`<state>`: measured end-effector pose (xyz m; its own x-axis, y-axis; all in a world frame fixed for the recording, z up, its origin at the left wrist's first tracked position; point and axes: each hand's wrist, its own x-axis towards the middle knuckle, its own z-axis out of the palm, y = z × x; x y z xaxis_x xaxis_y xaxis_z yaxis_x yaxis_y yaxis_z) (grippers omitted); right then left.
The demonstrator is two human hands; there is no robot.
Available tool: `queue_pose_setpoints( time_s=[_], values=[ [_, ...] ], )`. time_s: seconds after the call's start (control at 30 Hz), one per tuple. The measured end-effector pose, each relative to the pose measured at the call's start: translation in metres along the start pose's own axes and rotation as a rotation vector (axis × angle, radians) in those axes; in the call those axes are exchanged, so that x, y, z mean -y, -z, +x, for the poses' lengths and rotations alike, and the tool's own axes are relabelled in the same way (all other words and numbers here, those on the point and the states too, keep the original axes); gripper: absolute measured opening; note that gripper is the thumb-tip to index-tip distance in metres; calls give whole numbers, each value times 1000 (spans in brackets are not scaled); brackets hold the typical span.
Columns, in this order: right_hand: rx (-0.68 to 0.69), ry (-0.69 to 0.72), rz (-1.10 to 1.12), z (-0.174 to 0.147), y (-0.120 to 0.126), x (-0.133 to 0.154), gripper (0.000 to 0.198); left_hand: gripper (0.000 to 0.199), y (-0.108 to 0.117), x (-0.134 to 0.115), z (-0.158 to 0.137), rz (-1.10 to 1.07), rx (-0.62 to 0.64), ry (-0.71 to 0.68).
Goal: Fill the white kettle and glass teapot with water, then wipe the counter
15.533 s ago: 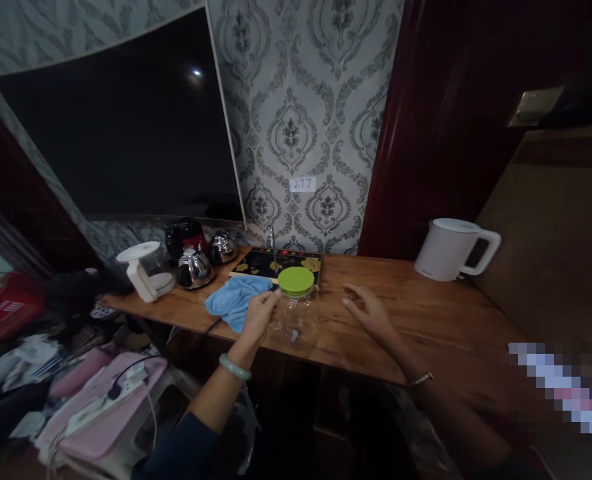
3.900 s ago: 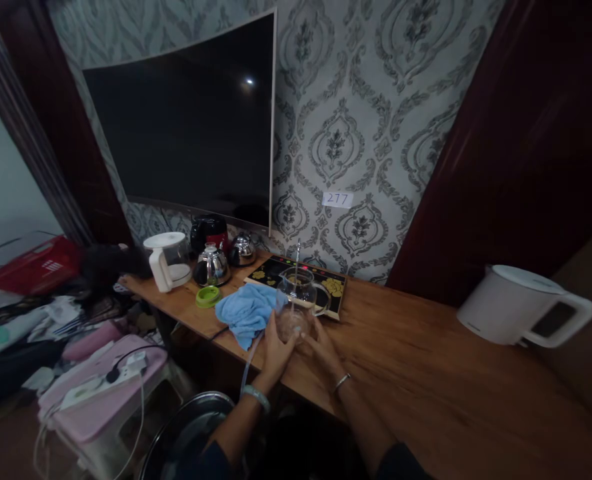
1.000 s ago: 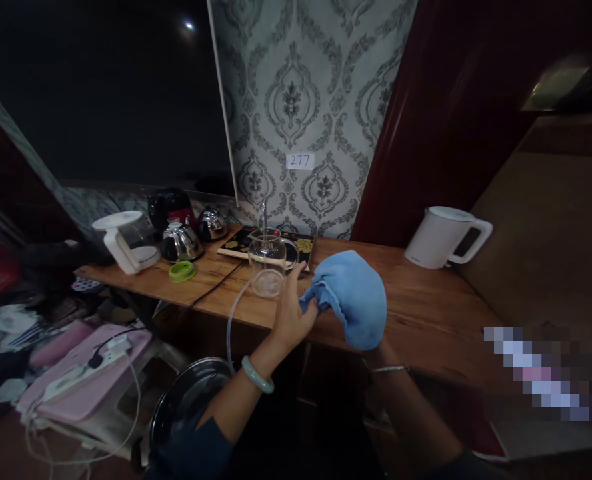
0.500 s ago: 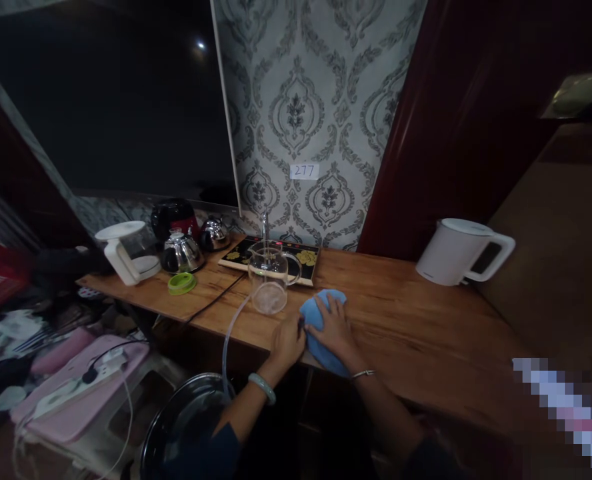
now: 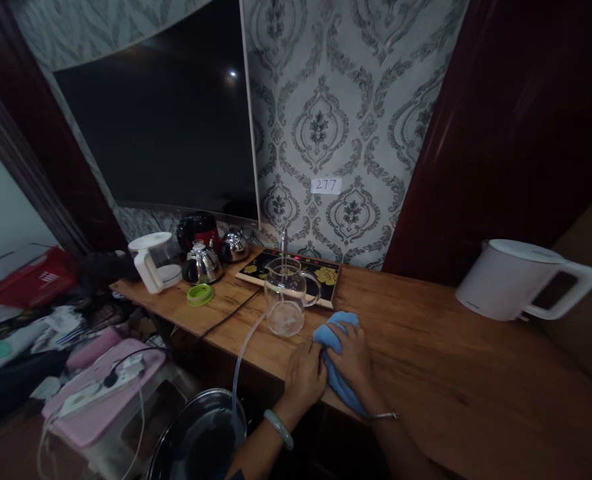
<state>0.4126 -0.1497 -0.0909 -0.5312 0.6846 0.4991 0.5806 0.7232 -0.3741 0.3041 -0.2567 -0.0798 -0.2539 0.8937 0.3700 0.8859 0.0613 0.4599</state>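
My right hand is wrapped over a blue cloth at the front edge of the wooden table, bunching its upper part under the fingers. Against the cloth's left side, my left hand has its fingers curled at the edge; the fingertips are partly hidden. Just left of the cloth stands a clear glass pitcher, upright, its handle to the right. Behind it is a black tea stove with gold flowers and a thin metal spout at the pitcher's mouth.
A clear hose runs from beside the pitcher into a metal basin below. Leftward are a green lid, a silver kettle and a white-handled glass jug. A white kettle stands right; a power strip lies on a pink stool.
The view has shifted, so everything appears lower and further right. My right fingers have drawn in, bunching the cloth more, and both hands remain at it.
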Motion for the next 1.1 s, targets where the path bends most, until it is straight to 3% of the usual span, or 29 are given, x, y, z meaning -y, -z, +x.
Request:
queue_pose_setpoints(
  time_s=[0.23,0.47,1.1],
  values=[
    [-32,39,-2,2,2,-35,48,20,-1,-1,-1,48,-12,11],
    [-178,-85,-75,-7,14,-90,43,15,-2,-5,-1,123,9,11],
    [-217,-133,-65,-11,13,-87,49,17,4,-9,0,137,27,13]
  ],
)
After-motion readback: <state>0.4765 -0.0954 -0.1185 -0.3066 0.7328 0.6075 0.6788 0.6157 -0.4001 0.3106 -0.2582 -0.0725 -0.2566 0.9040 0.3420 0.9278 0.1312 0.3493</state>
